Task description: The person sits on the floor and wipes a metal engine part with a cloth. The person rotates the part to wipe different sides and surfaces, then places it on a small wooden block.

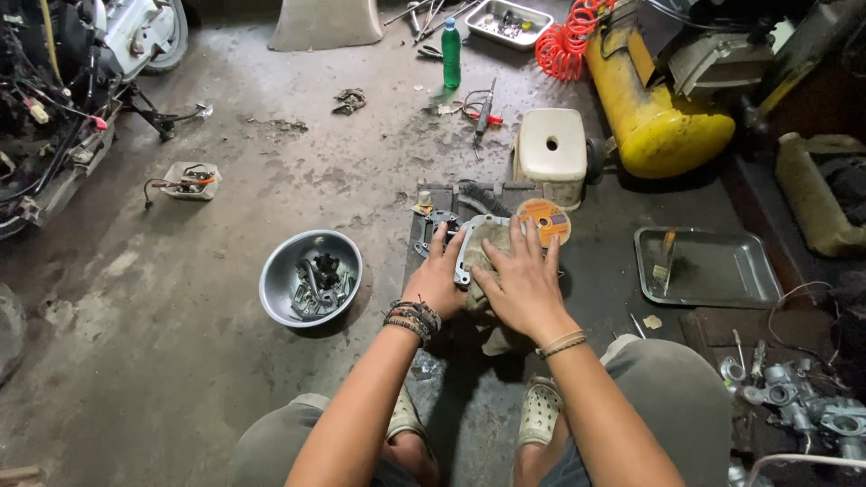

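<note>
Single view, head-mounted on a seated or squatting person, angled steeply down and forward over the knees onto a stained concrete floor [225,180]. Nearest, at the bottom edge, are the wearer's forearms and sandalled feet. The left hand [436,280] and right hand [521,287] sit at frame centre, close to the lens. Far edge reaches a yellow tank [649,117] at right and a stripped scooter [54,108] at left. No second view.

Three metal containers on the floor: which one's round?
The steel bowl left of the left hand, holding small parts. The two trays are rectangular.
</note>
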